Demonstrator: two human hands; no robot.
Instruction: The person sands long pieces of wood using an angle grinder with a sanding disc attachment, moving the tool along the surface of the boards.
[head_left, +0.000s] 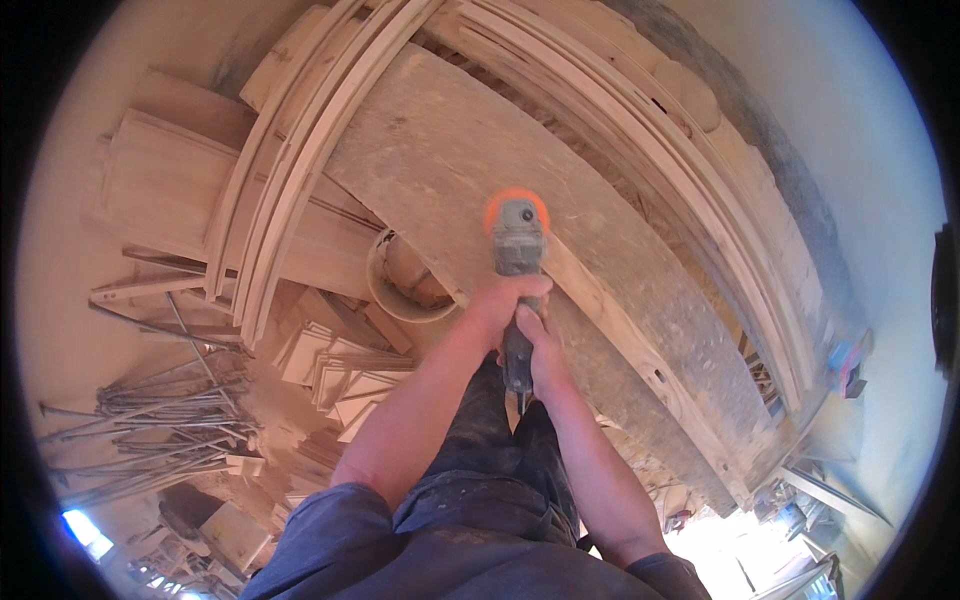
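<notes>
Both of my hands grip a grey and black angle grinder [519, 255] with an orange disc [516, 194] at its far end. Around the body near the head wraps my left hand [499, 300]. My right hand [540, 350] closes on the rear handle, and a cord leaves its near end. The disc is over the end of a long pale wooden board [640, 350], which lies along a wide dusty workbench [460, 150]. Whether the disc touches the wood, I cannot tell.
Long wooden strips [310, 140] lean at the left; more strips [690, 170] lie along the far right. A round bucket [385, 290] stands beside the bench. Stacked wood pieces [345, 370] and a heap of metal clamps or rods [170, 430] occupy the floor at left.
</notes>
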